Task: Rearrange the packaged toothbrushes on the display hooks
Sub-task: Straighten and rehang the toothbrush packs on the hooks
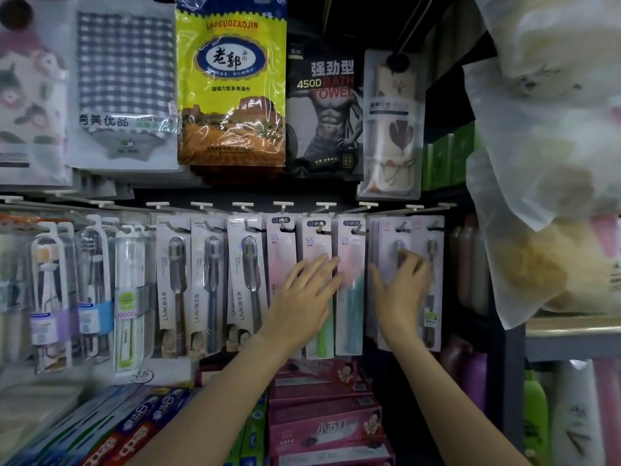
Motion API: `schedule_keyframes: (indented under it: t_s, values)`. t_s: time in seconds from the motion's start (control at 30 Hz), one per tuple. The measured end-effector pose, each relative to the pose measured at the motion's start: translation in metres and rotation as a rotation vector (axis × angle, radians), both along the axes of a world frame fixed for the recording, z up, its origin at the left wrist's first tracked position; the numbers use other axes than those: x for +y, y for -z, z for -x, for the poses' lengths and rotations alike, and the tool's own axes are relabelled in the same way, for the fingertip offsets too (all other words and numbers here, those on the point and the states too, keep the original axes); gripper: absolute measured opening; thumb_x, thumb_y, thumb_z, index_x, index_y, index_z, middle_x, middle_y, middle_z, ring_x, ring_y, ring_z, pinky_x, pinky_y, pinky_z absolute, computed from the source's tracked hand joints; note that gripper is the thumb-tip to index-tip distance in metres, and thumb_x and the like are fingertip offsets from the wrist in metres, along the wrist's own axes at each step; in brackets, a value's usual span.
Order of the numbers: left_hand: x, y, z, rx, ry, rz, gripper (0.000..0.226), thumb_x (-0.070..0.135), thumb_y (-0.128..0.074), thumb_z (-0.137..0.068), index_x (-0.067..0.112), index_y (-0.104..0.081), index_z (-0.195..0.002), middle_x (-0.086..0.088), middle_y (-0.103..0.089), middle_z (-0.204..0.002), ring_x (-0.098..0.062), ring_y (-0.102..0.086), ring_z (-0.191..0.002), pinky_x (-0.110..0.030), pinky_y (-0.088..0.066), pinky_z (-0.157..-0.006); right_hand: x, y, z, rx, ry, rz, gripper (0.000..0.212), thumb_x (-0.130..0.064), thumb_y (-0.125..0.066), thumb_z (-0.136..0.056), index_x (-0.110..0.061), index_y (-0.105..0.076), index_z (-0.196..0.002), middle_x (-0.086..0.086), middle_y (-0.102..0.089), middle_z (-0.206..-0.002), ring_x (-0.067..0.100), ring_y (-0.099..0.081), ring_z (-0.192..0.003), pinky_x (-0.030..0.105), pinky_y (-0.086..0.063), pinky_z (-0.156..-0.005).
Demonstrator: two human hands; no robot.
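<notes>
Packaged toothbrushes hang in a row from white display hooks (283, 205). Left of centre are three LMK packs with dark brushes (247, 274). In the middle hang pink SS packs (351, 243) with green and teal handles. At the right hangs a stack of pale pink packs (391, 237). My left hand (307, 294) lies flat with straight fingers on the pink SS packs. My right hand (401, 287) is on the pale pink stack, thumb at its left edge and fingers curled over its front.
Bagged bath towels (232, 82) hang on the row above. More toothbrush packs (129, 297) fill the hooks at the left. Toothpaste boxes (322, 428) lie on the shelf below. Plastic-wrapped goods (551, 156) bulge in at the right, with bottles (534, 418) under them.
</notes>
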State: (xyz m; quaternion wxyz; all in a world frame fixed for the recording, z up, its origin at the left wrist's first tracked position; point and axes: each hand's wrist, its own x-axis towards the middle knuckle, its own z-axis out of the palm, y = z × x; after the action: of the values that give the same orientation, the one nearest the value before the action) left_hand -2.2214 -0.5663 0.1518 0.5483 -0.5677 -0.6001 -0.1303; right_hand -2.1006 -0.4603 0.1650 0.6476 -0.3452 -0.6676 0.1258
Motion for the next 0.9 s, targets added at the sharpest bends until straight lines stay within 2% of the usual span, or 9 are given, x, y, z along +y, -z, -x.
schedule_keyframes:
  t_s: [0.07,0.13,0.23,0.37,0.57,0.7,0.8,0.9]
  values:
    - [0.006,0.011,-0.002,0.014,-0.006,0.054,0.049,0.020,-0.058,-0.079,0.015,-0.054,-0.127,-0.005,-0.047,-0.140,-0.023,-0.039,-0.132,-0.040,-0.020,-0.111,0.008,0.007,-0.009,-0.014,0.055,0.045,0.052,-0.025,-0.065,-0.085,-0.002,-0.041,-0.125,0.019,-0.035,-0.132,0.032,-0.033,-0.122,0.043,-0.035,-0.102]
    - [0.013,0.017,-0.005,0.025,-0.020,0.095,0.048,0.021,-0.046,-0.081,0.016,-0.054,-0.129,-0.004,-0.044,-0.142,-0.022,-0.033,-0.134,-0.040,-0.016,-0.111,0.014,0.009,-0.014,-0.061,0.084,0.079,0.056,-0.026,-0.066,-0.084,0.000,-0.040,-0.126,0.020,-0.034,-0.133,0.033,-0.033,-0.122,0.042,-0.036,-0.100]
    - [0.022,0.019,-0.011,0.012,-0.066,0.130,0.051,0.023,-0.033,-0.082,0.016,-0.056,-0.127,-0.005,-0.045,-0.141,-0.024,-0.038,-0.133,-0.041,-0.018,-0.111,0.019,0.006,-0.014,-0.139,0.092,0.059,0.061,-0.026,-0.066,-0.084,0.001,-0.036,-0.130,0.021,-0.033,-0.135,0.032,-0.034,-0.123,0.039,-0.037,-0.100]
    - [0.028,0.015,-0.013,0.011,-0.072,0.130,0.051,0.023,-0.034,-0.081,0.016,-0.057,-0.126,-0.005,-0.045,-0.142,-0.025,-0.039,-0.132,-0.043,-0.019,-0.111,0.022,-0.005,-0.010,-0.191,0.113,0.045,0.066,-0.026,-0.067,-0.083,-0.002,-0.032,-0.133,0.019,-0.033,-0.137,0.032,-0.034,-0.125,0.042,-0.037,-0.102]
    - [0.033,0.009,-0.012,0.039,-0.071,0.124,0.050,0.025,-0.034,-0.082,0.016,-0.058,-0.125,-0.005,-0.045,-0.141,-0.025,-0.040,-0.132,-0.042,-0.017,-0.111,0.024,-0.012,-0.003,-0.214,0.114,0.051,0.070,-0.024,-0.068,-0.082,-0.001,-0.029,-0.136,0.020,-0.032,-0.137,0.033,-0.033,-0.127,0.039,-0.031,-0.107]
    - [0.035,0.010,-0.012,0.060,-0.046,0.110,0.049,0.024,-0.033,-0.083,0.015,-0.059,-0.123,-0.007,-0.046,-0.141,-0.026,-0.040,-0.132,-0.042,-0.018,-0.111,0.024,-0.009,-0.007,-0.191,0.082,0.038,0.069,-0.023,-0.066,-0.084,0.000,-0.028,-0.137,0.021,-0.030,-0.138,0.033,-0.030,-0.128,0.038,-0.028,-0.107]
    - [0.035,0.013,-0.010,0.090,-0.023,0.092,0.051,0.023,-0.033,-0.082,0.014,-0.057,-0.126,-0.008,-0.044,-0.142,-0.024,-0.030,-0.134,-0.042,-0.018,-0.111,0.022,-0.004,-0.015,-0.087,0.051,0.001,0.060,-0.026,-0.059,-0.089,0.001,-0.032,-0.135,0.020,-0.032,-0.136,0.031,-0.032,-0.124,0.039,-0.034,-0.102]
    - [0.036,0.014,-0.008,0.108,-0.013,0.074,0.051,0.023,-0.033,-0.082,0.014,-0.056,-0.127,-0.008,-0.044,-0.142,-0.023,-0.028,-0.134,-0.042,-0.019,-0.111,0.027,0.000,-0.026,-0.041,0.146,0.011,0.053,-0.026,-0.056,-0.091,0.003,-0.036,-0.131,0.021,-0.033,-0.134,0.034,-0.034,-0.118,0.040,-0.035,-0.096]
